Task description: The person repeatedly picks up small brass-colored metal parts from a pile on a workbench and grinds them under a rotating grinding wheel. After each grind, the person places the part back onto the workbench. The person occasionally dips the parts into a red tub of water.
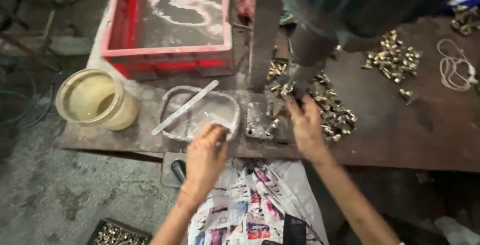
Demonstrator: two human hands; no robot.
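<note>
My left hand point(206, 156) rests at the near rim of a small grey basin point(172, 101) of milky liquid, fingers curled at its edge; what it holds is hidden. A flat metal strip point(185, 107) lies across the basin. My right hand point(306, 125) reaches up to the dark spindle of a press machine point(310, 45), fingertips pinching a small brass fitting point(287, 89) under it. Several brass fittings point(336, 111) lie heaped just right of that hand. A metal fixture block point(260, 120) sits between my hands.
A red plastic crate point(170, 50) of cloudy liquid stands behind the basin. A cream bucket point(95, 97) sits at the left bench edge. More brass parts point(392, 57) and a white cord point(455, 67) lie far right. A tray of parts point(117, 234) is on the floor.
</note>
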